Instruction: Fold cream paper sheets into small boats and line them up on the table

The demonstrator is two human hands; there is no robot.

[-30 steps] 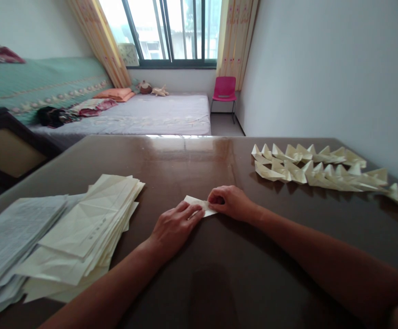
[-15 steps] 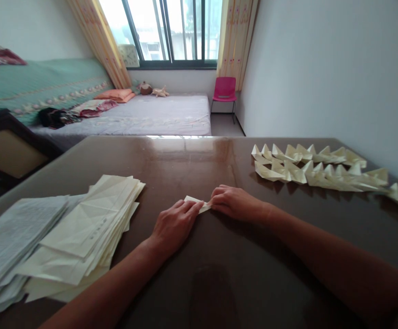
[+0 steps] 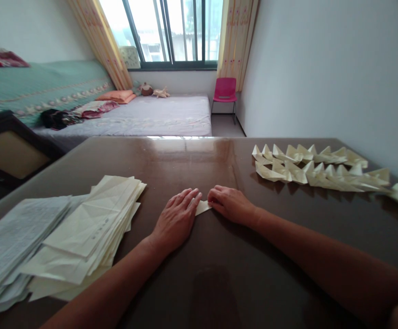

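A small folded piece of cream paper lies on the brown table, mostly covered by my hands. My left hand rests flat over its left part, fingers stretched out and pointing away from me. At its right end, my right hand has thumb and fingers pinched on the paper's edge. Only a narrow strip of the paper shows between the two hands.
Left of my forearm is a stack of creased cream sheets, beside a pile of printed papers. Two rows of folded paper boats stand at the table's right. A bed and a pink chair are beyond.
My left hand has shifted forward and flattened over the paper, its fingers now straighter. My right hand has curled back into a pinch at the right end. Less of the paper shows.
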